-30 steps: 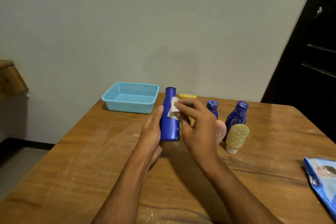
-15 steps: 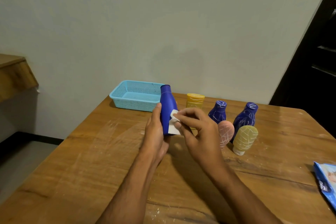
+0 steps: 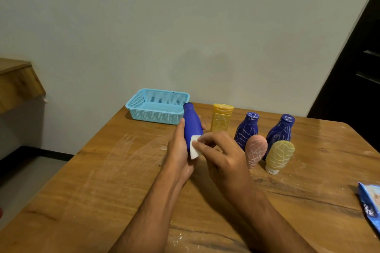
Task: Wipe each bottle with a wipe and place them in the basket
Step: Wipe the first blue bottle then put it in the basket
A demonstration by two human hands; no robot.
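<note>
**Wipe on blue bottle, held above surface**

Left hand grip clamped round blue bottle, raised off the surface, cap tilted toward the basket. Right hand fingertips pinch white wipe against bottle's lower body. Five scribbled bottles stand right.

A scuffed wooden table fills the foreground, white streaks smeared across its top. Behind it stands a plain pale wall. A wooden ledge juts in at the left edge, and a dark doorway looms at the right.
</note>
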